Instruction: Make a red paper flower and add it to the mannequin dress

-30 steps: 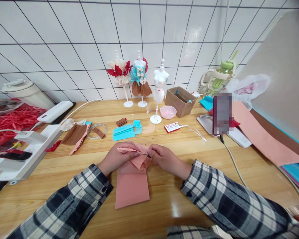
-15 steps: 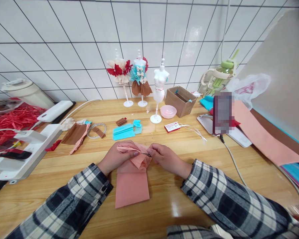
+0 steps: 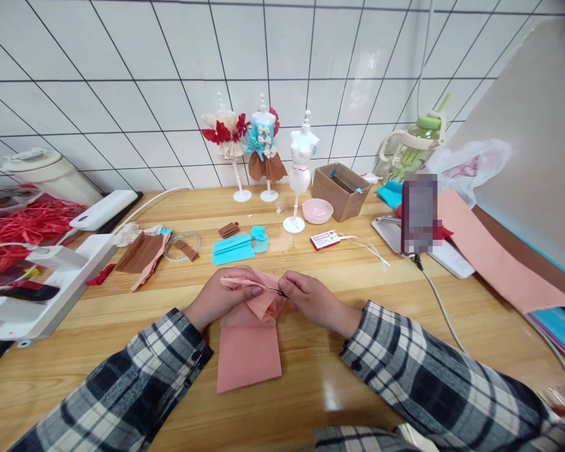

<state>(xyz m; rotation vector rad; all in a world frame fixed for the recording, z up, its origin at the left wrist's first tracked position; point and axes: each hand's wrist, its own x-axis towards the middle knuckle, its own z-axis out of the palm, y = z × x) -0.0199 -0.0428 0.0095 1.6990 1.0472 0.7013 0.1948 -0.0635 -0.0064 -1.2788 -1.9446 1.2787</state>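
My left hand [image 3: 223,295] is closed on a gathered sheet of pink crepe paper [image 3: 252,361], pinching its bunched upper part between thumb and fingers. The flat lower end of the paper hangs down over the table, with a fold line across it. To its right, my right hand [image 3: 313,298] is closed in a pinch around a thin dark wire-like piece [image 3: 275,291] that lies across the gathers and reaches toward my left thumb. Its exact kind is too small to make out. Beyond my hands lie folded blue crepe paper [image 3: 234,248] and a small brown folded piece [image 3: 228,230].
A bare white mini mannequin [image 3: 302,163] and two dressed ones stand at the back, near a pink bowl [image 3: 317,211] and a cardboard box [image 3: 341,194]. A power strip [image 3: 70,298] and paper scraps lie left; a phone [image 3: 420,213] and a long pink strip [image 3: 489,245] are right.
Both hands stay almost in place. The dark wire-like piece at my right fingertips sits slightly differently; the rest looks the same.
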